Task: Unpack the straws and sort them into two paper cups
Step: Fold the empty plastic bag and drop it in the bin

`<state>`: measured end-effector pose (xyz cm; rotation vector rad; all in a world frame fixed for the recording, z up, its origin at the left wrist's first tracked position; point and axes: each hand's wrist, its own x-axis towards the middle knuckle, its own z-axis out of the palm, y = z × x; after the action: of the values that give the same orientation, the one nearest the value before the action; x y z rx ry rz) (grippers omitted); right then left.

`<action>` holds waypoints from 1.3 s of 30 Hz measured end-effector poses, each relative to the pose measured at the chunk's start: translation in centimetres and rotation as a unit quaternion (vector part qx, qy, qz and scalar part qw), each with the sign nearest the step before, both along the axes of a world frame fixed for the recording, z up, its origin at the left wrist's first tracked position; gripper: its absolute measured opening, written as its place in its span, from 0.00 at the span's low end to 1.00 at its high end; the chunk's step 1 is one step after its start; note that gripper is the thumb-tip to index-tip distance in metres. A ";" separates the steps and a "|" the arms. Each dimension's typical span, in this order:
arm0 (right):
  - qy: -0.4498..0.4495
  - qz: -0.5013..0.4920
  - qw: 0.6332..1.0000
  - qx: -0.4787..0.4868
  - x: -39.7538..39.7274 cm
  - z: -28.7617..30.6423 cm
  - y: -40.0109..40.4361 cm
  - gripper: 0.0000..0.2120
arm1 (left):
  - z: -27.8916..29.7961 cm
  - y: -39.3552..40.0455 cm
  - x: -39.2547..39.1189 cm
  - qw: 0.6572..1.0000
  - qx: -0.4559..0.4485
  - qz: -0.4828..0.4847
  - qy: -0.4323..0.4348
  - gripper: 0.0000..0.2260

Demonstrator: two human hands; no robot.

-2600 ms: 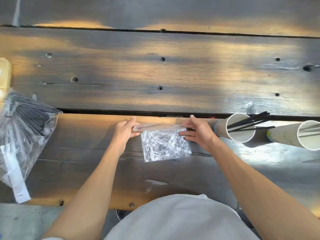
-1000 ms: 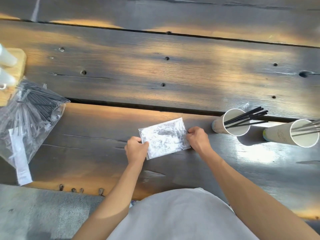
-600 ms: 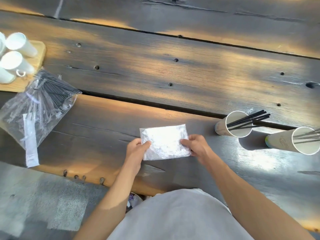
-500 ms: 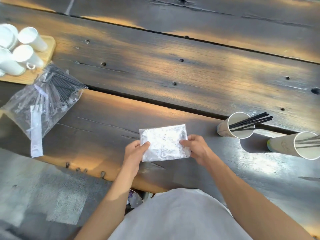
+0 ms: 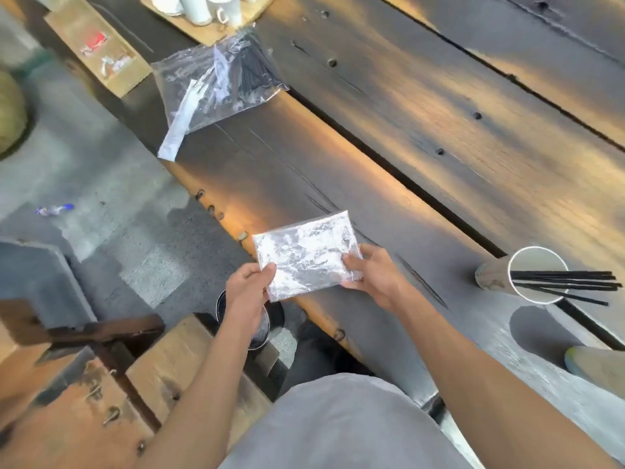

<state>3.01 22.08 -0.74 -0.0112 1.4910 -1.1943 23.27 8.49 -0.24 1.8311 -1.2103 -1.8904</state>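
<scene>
A folded clear plastic bag [image 5: 306, 255] is held flat above the near edge of the dark wooden table [image 5: 422, 106]. My left hand [image 5: 248, 292] pinches its lower left corner and my right hand [image 5: 373, 274] grips its right side. At the right stands a white paper cup [image 5: 534, 262] with several black straws [image 5: 568, 282] sticking out to the right. Only the side of a second paper cup [image 5: 598, 365] shows at the right edge. Far left on the table lies another clear bag of black straws [image 5: 220, 79] with a white label strip.
A wooden tray [image 5: 209, 32] with white cups [image 5: 199, 6] sits at the table's far left. A cardboard piece [image 5: 98, 49] lies beyond the table edge. Below are grey floor, a wooden bench [image 5: 84, 401] and a dark round container [image 5: 267, 319].
The view has swung left and tilted. Both hands have lifted the folded bag off the table and brought it over the near edge. The second cup has slid almost out of view.
</scene>
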 end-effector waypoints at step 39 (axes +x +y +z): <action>-0.025 0.127 0.945 0.301 26.2 -33.7 -12.1 0.05 | -32.6 -3.1 26.6 0.950 0.075 0.255 -0.164 0.11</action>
<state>29.22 9.93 -34.47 0.2313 1.6973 -0.4981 49.85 5.38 -32.83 2.3264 -0.5863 -1.4592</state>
